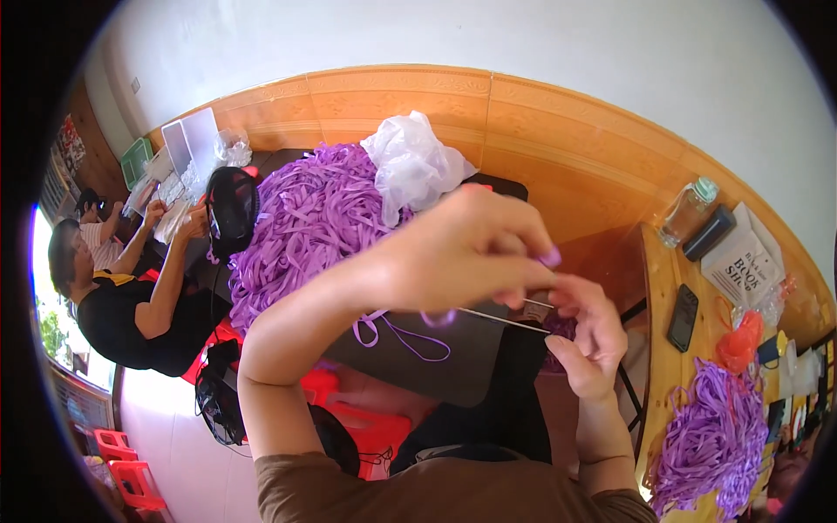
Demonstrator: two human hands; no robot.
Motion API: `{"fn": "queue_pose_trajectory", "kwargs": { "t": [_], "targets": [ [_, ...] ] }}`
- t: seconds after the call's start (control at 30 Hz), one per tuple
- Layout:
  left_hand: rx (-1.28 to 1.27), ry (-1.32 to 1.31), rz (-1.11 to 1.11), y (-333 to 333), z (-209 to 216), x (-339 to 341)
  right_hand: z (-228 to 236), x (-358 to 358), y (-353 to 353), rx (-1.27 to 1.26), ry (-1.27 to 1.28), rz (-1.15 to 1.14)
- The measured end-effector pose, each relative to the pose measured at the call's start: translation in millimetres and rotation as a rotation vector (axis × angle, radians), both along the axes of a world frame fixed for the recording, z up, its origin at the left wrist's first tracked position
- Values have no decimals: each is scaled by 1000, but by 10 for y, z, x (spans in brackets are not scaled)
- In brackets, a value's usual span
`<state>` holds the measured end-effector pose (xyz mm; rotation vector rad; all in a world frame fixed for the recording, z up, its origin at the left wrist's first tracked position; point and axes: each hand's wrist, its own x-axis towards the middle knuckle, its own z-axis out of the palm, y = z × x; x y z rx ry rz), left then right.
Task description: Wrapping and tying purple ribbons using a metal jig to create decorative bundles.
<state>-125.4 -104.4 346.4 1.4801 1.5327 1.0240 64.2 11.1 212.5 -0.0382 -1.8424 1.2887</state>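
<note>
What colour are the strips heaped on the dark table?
Purple; the heap of strips shows best in the head view, beside a white plastic bag.

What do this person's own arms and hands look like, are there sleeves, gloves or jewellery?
Both arms are bare from the short brown sleeves of a T-shirt down to the fingers. The left hand and the right hand wear no gloves, and no watch, bracelet or ring shows. One nail on the left hand looks purple-tinted; whether that is polish cannot be told.
</note>
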Motion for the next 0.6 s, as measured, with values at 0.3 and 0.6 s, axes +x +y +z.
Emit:
{"fn": "queue_pose_trajectory", "kwargs": {
  "t": [0.3,0.6],
  "targets": [
    [-59,-403,-257,300,-819,449,-215,461,258,-229,29,141],
    [-259,-651,-168,327,-1565,681,-660,589,207,-239,-109,147]
  ]
}}
